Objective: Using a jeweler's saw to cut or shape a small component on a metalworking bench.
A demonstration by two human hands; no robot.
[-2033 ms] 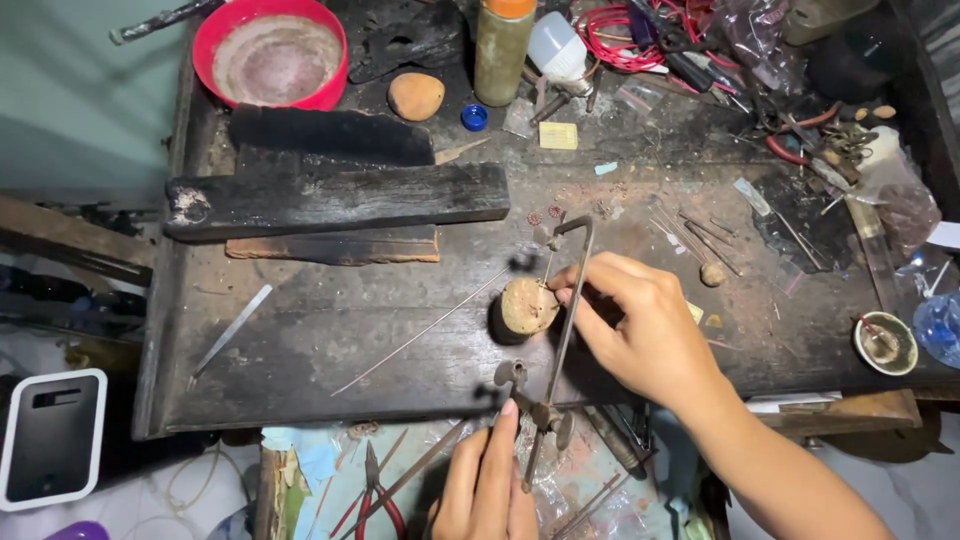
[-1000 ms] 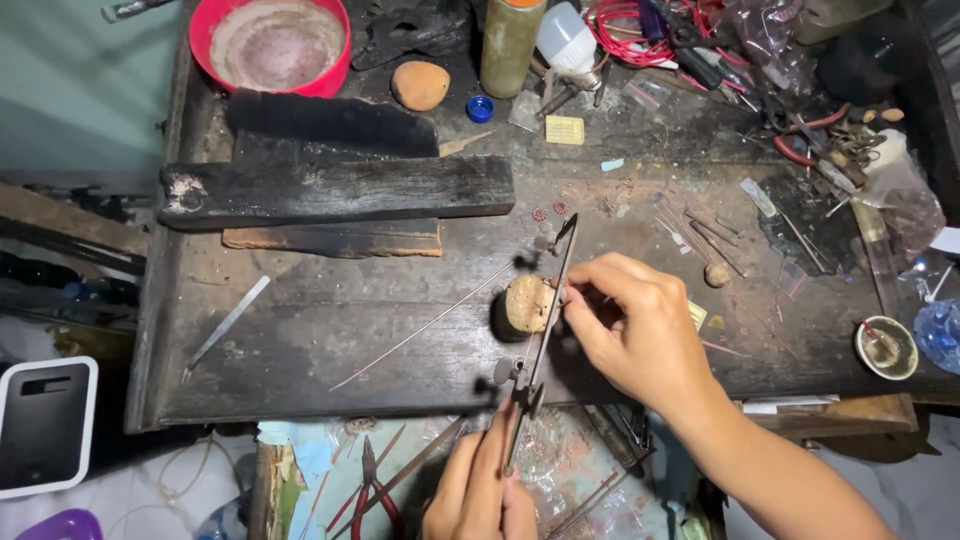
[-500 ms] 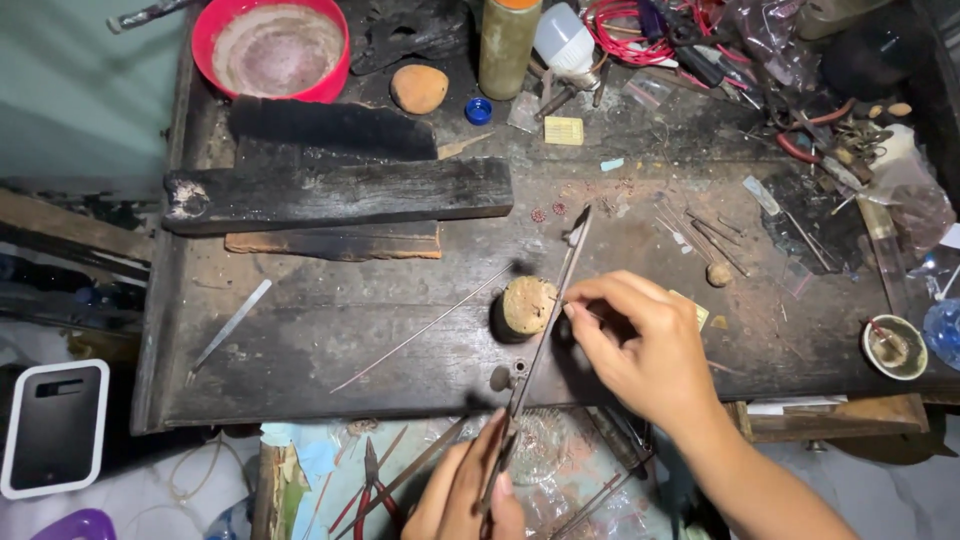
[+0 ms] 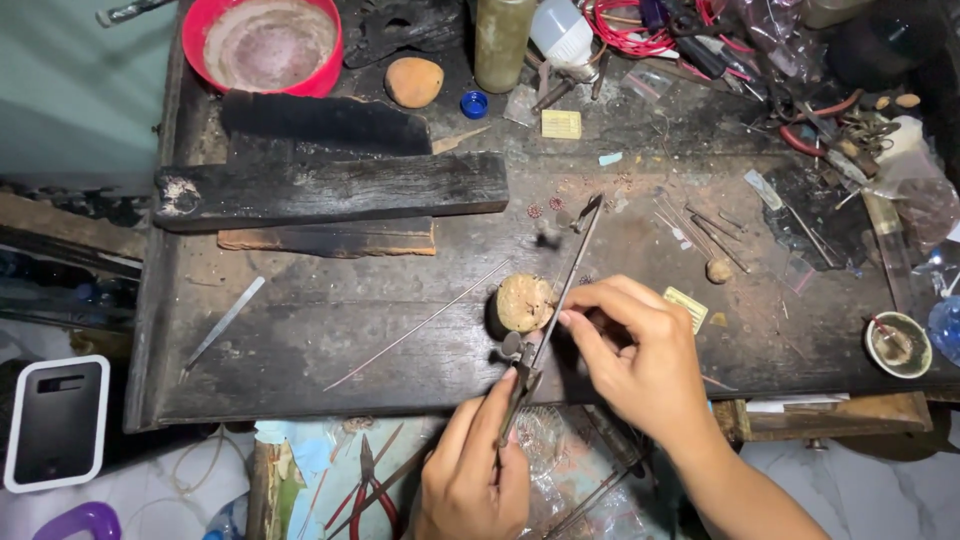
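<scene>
My left hand (image 4: 472,468) grips the handle end of a thin metal saw frame (image 4: 560,288) at the bench's front edge. The frame slants up and to the right over a small round tan block (image 4: 522,301) on the dark wooden workbench (image 4: 300,330). My right hand (image 4: 640,350) sits right of the block, its fingertips pinched against the frame's middle. What the fingertips hold is too small to tell. A long thin wire (image 4: 415,325) lies left of the block.
A charred wooden beam (image 4: 330,188) and a flat slat (image 4: 325,238) lie at the back left. A red bowl (image 4: 262,42), a bottle (image 4: 503,35), red wires and tools crowd the back. A small dish (image 4: 897,344) stands right; red-handled pliers (image 4: 370,490) lie below.
The saw frame has tilted from nearly upright to slanting up and right. My right hand's fingertips have slid down it to beside the block. My left hand has stayed on the handle.
</scene>
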